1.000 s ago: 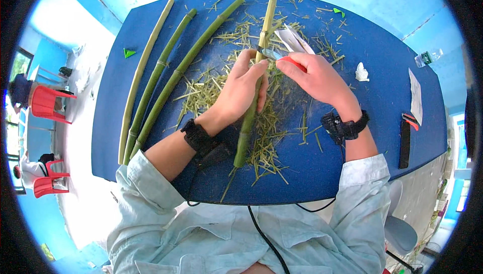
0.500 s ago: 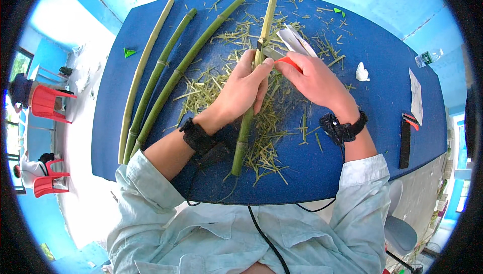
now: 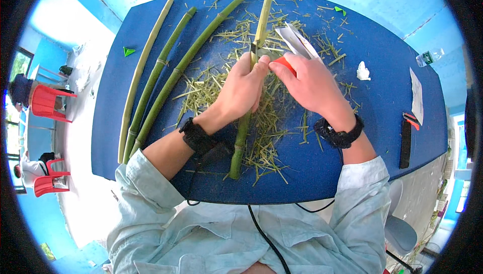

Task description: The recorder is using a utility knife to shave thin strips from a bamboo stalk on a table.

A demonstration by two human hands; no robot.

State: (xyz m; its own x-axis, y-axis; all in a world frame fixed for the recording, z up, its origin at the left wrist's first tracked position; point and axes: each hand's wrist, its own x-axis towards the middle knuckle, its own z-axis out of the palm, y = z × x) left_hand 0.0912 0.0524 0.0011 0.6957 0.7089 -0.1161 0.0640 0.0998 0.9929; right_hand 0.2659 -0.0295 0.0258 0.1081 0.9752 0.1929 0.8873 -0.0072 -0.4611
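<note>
At far left, red chairs (image 3: 50,104) on the floor. On the blue counter (image 3: 109,133), a green scrap (image 3: 129,52), then one pale stalk (image 3: 146,78) and two green stalks (image 3: 151,90), slanting side by side. Next, left grip (image 3: 239,90) clamped around a partly peeled stalk (image 3: 263,20), pale at the far end, green at the near, above mid-counter amid strewn shavings (image 3: 269,118). Then a red-handled knife (image 3: 285,65), blade against the stalk just beyond the left fingers; near it, folded white paper (image 3: 297,41). Right grip (image 3: 316,82) clamped on the handle. Further right, crumpled white tissue (image 3: 363,72), a black bar (image 3: 405,146), a white sheet (image 3: 416,95), and a clear bottle (image 3: 429,58) on its side, contents too small to tell.
</note>
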